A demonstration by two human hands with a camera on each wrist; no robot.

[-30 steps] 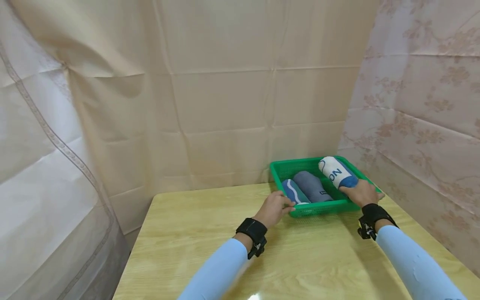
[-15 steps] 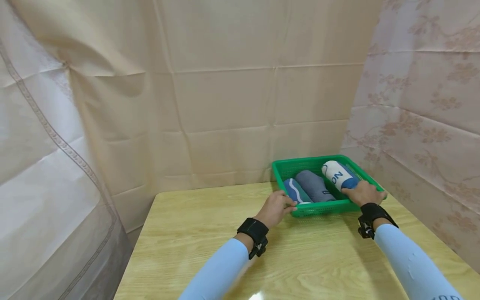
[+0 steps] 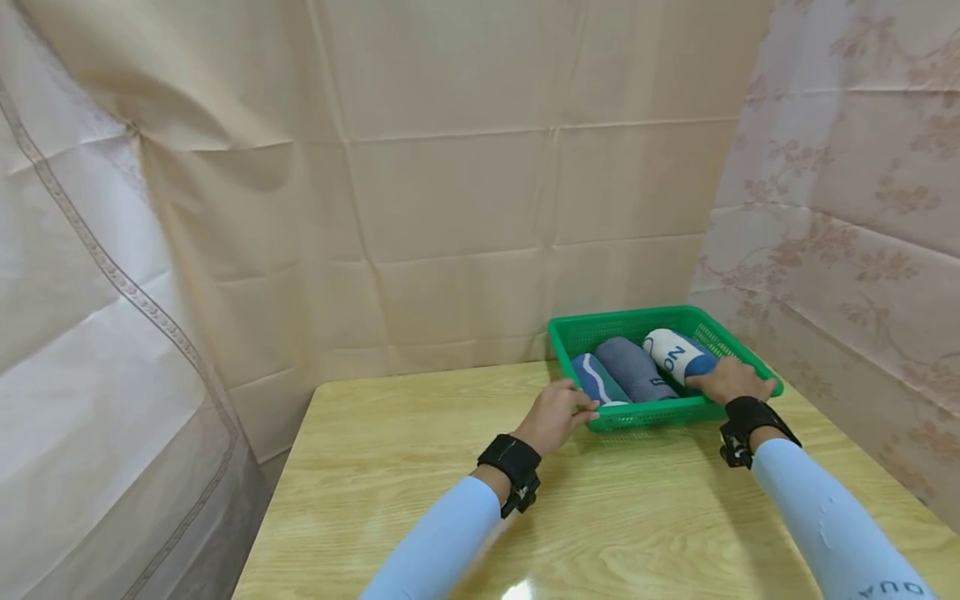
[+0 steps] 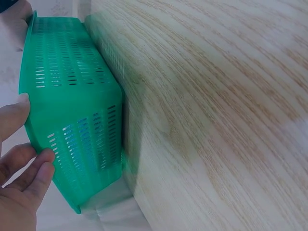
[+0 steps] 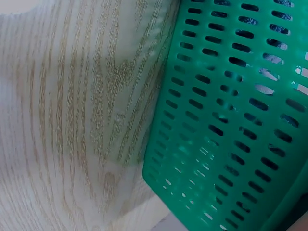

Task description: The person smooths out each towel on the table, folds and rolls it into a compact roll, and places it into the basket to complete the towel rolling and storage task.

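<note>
A green plastic basket (image 3: 645, 414) stands at the table's far right. In it lie a blue-green rolled cloth (image 3: 596, 379) with a white stripe, a grey rolled cloth (image 3: 633, 367) and a white-and-blue rolled cloth (image 3: 670, 350) with dark lettering. My left hand (image 3: 555, 414) pinches the basket's rim at its near left corner; thumb and fingertips show on the green wall in the left wrist view. My right hand (image 3: 727, 382) holds the near end of the white-and-blue roll inside the basket. Its fingers are mostly hidden from the head view. The basket wall (image 5: 231, 115) fills much of the right wrist view.
The wood-grain table (image 3: 420, 467) extends to the left and front of the basket. A beige cloth (image 3: 450, 208) hangs behind it, a floral cloth (image 3: 847, 225) on the right and a pale curtain (image 3: 90, 350) on the left.
The white-and-blue roll has been lowered into the basket beside the grey one, with my right hand on its near end. My left hand stays at the rim. The head view has shifted slightly.
</note>
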